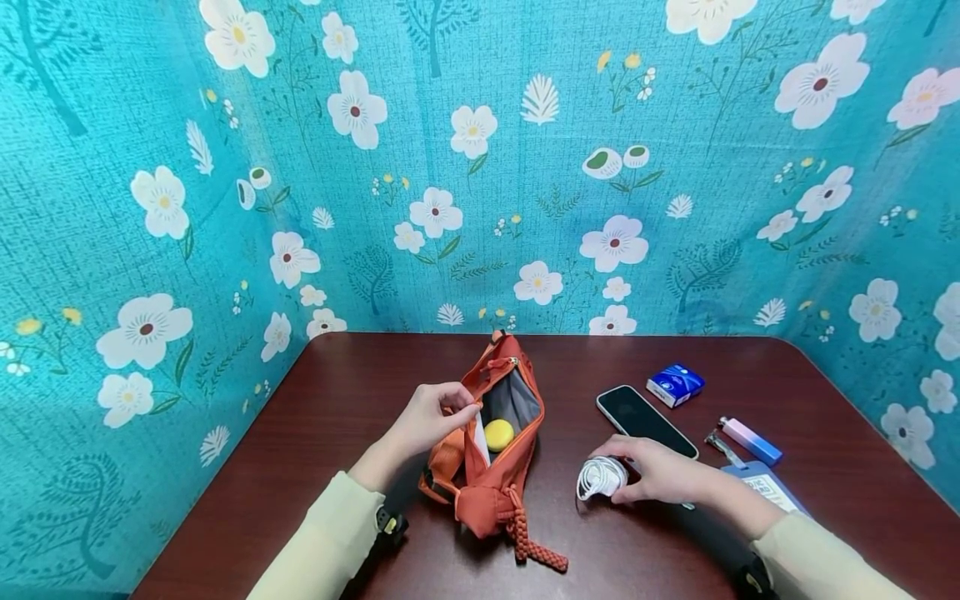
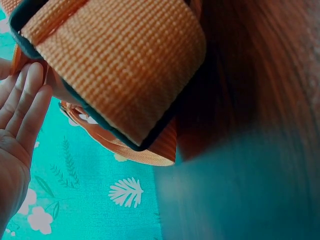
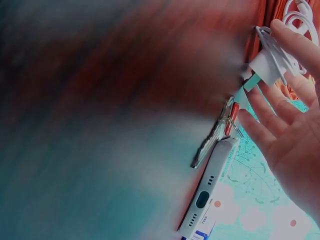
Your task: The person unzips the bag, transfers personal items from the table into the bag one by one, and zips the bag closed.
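In the lower middle of the head view, an orange-red bag (image 1: 483,507) is lying with its zipped mouth gaping, showing a smooth grey lining (image 1: 517,400). Its soft fabric is creasing along the sides, and a knobbly braided cord (image 1: 542,553) is trailing toward the bottom of the frame. A smooth, round yellow object (image 1: 498,434) is sitting inside. The left hand (image 1: 431,419) is pinching the bag's left rim between thumb and fingers; in the left wrist view, a coarsely woven webbing strap (image 2: 125,65) is filling the upper middle. Right of the bag, the right hand (image 1: 652,471) is holding a glossy white cable (image 1: 602,477), wound into a rounded bundle, between curved thumb and fingers. The dark reddish-brown tabletop (image 1: 360,375) is shining faintly beneath.
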